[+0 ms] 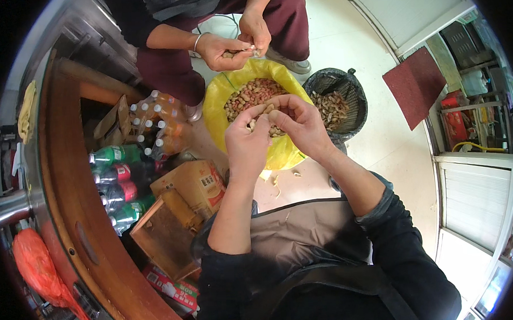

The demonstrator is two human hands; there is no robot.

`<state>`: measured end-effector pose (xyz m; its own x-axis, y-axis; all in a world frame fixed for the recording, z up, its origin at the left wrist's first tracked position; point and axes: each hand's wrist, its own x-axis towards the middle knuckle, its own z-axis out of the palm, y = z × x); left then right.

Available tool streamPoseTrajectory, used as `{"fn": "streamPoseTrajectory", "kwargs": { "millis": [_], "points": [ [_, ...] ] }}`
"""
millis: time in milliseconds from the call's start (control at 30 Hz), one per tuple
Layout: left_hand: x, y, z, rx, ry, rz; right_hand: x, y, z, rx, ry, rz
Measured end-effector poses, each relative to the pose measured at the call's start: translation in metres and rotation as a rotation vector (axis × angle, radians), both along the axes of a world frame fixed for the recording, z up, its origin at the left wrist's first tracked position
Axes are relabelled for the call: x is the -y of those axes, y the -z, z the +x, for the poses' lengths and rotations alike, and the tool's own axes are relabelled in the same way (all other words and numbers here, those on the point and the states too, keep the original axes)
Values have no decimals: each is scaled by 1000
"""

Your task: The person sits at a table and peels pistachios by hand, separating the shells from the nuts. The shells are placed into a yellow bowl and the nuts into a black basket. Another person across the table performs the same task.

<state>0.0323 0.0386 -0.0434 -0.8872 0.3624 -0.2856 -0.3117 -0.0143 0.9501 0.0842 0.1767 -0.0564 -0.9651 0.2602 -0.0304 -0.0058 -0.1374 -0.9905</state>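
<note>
Over a yellow plastic bag [213,95], my left hand [249,136] and my right hand [300,121] meet at the fingertips. Between both thumbs and forefingers is a peanut in its shell [269,109]. A few more unshelled peanuts [251,124] show in the curl of my left hand. Inside the bag lie mixed reddish peanut kernels [257,90] and whole pods. Right of it stands a bin lined with a black bag [356,89], part-filled with peanut shells [329,107]. My fingers hide part of the bag's contents.
Across the bag, another person's hands [234,47] hold peanuts. Bottled drinks [165,125], cardboard boxes [197,182] and a wooden counter [65,202] line the left. Shell scraps [277,187] lie on the floor. A dark red mat [414,86] and white cabinets [474,193] are at right.
</note>
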Motion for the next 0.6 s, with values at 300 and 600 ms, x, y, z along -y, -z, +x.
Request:
{"fn": "streamPoseTrajectory", "kwargs": {
  "millis": [300, 600],
  "points": [
    [-7, 1, 5, -686, -92, -261, 6, 2, -1, 17, 134, 142],
    [-13, 12, 7, -355, -134, -158, 12, 13, -2, -43, 169, -100]
  ]
}}
